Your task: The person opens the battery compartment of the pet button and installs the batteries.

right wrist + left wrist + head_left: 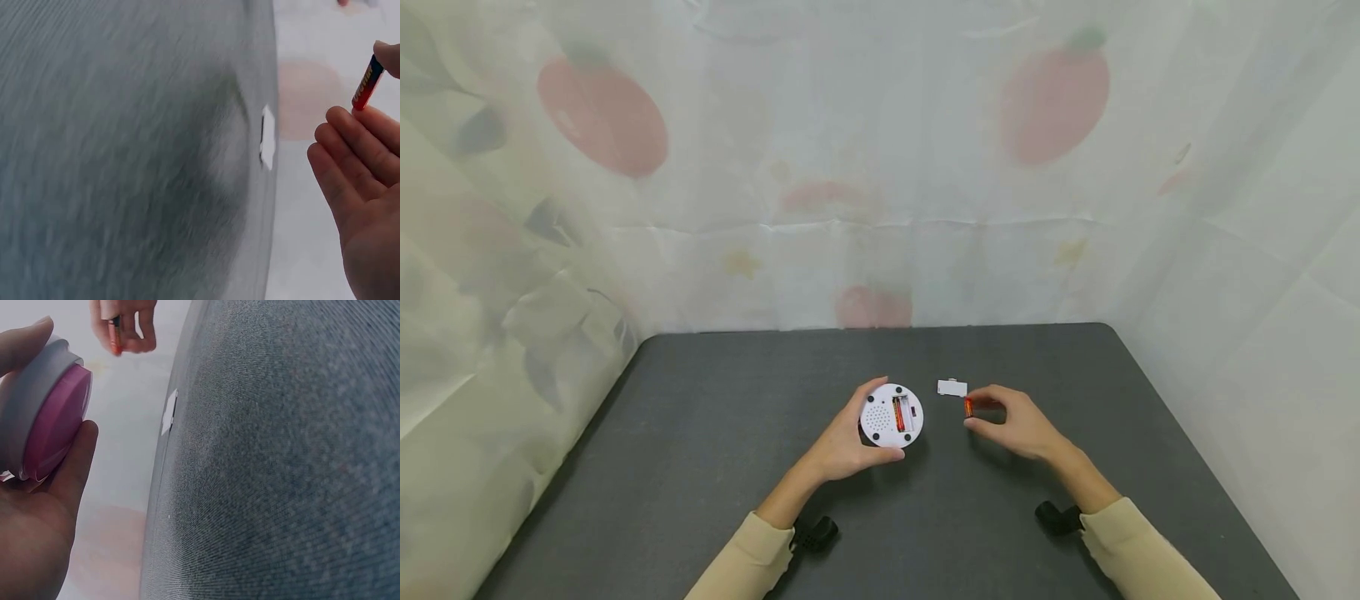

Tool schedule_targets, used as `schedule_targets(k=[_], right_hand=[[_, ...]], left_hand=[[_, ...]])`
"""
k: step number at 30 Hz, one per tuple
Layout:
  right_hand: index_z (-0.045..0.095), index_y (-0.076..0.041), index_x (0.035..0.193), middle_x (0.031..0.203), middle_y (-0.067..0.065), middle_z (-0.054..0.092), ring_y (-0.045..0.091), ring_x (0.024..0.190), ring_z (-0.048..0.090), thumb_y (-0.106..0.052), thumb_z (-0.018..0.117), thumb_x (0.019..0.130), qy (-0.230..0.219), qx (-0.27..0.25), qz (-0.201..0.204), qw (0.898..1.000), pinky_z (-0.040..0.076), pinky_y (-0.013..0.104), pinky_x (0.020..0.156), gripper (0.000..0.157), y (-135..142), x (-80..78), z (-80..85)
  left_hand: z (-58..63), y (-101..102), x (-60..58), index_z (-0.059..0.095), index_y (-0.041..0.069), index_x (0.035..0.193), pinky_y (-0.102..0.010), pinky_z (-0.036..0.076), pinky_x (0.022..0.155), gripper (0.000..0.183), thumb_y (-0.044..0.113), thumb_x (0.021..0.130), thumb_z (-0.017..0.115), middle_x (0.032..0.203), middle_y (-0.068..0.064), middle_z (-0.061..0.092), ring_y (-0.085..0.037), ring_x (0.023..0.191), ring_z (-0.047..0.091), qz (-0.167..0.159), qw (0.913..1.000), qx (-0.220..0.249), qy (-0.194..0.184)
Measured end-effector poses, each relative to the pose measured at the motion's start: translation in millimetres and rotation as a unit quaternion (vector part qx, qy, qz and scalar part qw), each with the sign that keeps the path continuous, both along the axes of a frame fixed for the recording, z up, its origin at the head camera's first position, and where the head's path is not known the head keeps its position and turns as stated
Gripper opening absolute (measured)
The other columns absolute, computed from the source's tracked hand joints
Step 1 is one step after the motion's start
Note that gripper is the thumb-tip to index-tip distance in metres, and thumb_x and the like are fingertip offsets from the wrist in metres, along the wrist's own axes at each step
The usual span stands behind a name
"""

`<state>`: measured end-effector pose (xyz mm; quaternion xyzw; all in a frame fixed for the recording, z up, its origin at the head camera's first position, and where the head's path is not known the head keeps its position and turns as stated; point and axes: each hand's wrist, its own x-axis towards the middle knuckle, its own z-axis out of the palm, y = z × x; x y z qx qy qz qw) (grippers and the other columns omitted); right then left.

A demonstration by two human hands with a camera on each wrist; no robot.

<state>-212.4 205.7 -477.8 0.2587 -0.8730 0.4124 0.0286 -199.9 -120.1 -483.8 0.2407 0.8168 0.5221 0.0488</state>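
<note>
My left hand (844, 450) grips a round white device (877, 418) by its edges, underside facing up, with speaker holes and small dark feet showing. Its battery compartment is uncovered: one red battery (898, 413) lies in it, beside a bare slot. From the left wrist, the device's other side appears pink (59, 428). To the right, my right hand (1021, 423) pinches a second red battery (968, 407) with a dark end between thumb and fingertip, above the table. A small white battery cover (952, 387) lies on the table just beyond that hand.
The dark grey table (722, 433) has rounded far corners. A pale printed curtain (925, 167) hangs behind it and along both sides. Black wrist cameras (820, 534) sit at both cuffs, low over the table.
</note>
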Motion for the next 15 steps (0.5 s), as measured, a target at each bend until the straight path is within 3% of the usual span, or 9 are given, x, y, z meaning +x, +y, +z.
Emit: schedule_targets(k=[15], right_hand=[[0.068,-0.013,0.124,0.119,0.004,0.069,0.019,0.114,0.065,-0.019,0.077,0.093,0.013,-0.087,0.031,0.996,0.049,0.042,0.099,0.033,-31.7,10.5,21.9]], left_hand=[[1.1,-0.5,-1.4,0.028,0.032,0.157,-0.036,0.043,0.095,0.105,0.028,0.074,0.093,0.137,0.002,0.052,-0.016,0.112,0.055,-0.01,0.9998,0.014,-0.006]])
